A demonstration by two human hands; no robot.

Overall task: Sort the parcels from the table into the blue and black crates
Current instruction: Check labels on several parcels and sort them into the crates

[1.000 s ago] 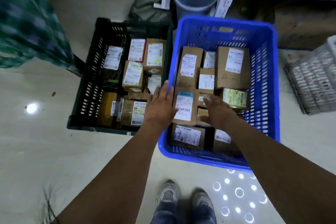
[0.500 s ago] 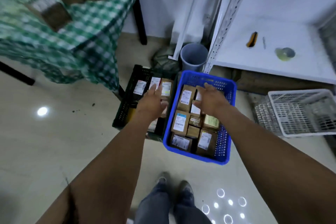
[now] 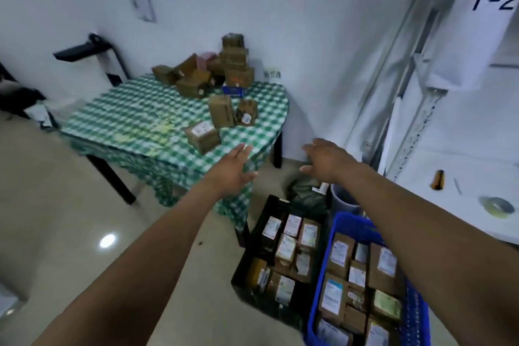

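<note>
Parcels (image 3: pixel 213 76) lay on the table (image 3: pixel 134 115), beyond both hands. The left hand (image 3: pixel 233 168) hovered over the table's near corner, fingers straight and spread, holding nothing, just short of the nearest parcel (image 3: pixel 202 135). The right hand (image 3: pixel 325 160) hung in the air off the table's right edge, in front of the white wall, fingers loosely spread and also empty. The two hands were well apart, and neither touched a parcel.

All the parcels were brown cardboard boxes, most with white printed labels. The table wore a green-and-white checked cloth (image 3: pixel 168 180) that hung over its edge. On the floor stood two slatted plastic crates side by side, touching: one black crate (image 3: pixel 252 236) on the left and one blue crate (image 3: pixel 344 223) on the right, both packed with boxes lying label-up.

Three parcels sat separately at the front of the table: the flat labelled one nearest the left hand, one tall upright box (image 3: pixel 221 110) and one small tilted box (image 3: pixel 247 112). Behind them was one blurred heap against the wall; its number could not be counted.
</note>
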